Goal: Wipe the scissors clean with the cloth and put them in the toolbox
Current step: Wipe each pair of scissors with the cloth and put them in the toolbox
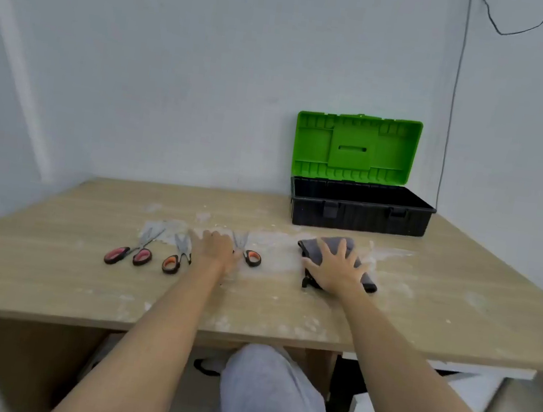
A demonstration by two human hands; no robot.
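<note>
Three pairs of scissors lie in a row on the dusty wooden table (48, 266). The leftmost pair (134, 250) has red and black handles. The middle pair (176, 255) and the right pair (247, 251) have orange and black handles. My left hand (214, 248) rests flat between these two, covering part of each. My right hand (338, 266) lies with spread fingers on a folded grey cloth (337, 244). A black toolbox (362, 214) with its green lid (357, 148) raised stands at the back right; its inside looks empty.
White dust and smears cover the table around the scissors and cloth. The wall is close behind the toolbox, with a black cable (452, 108) hanging down it. My knee in grey trousers (266, 395) shows under the table's front edge.
</note>
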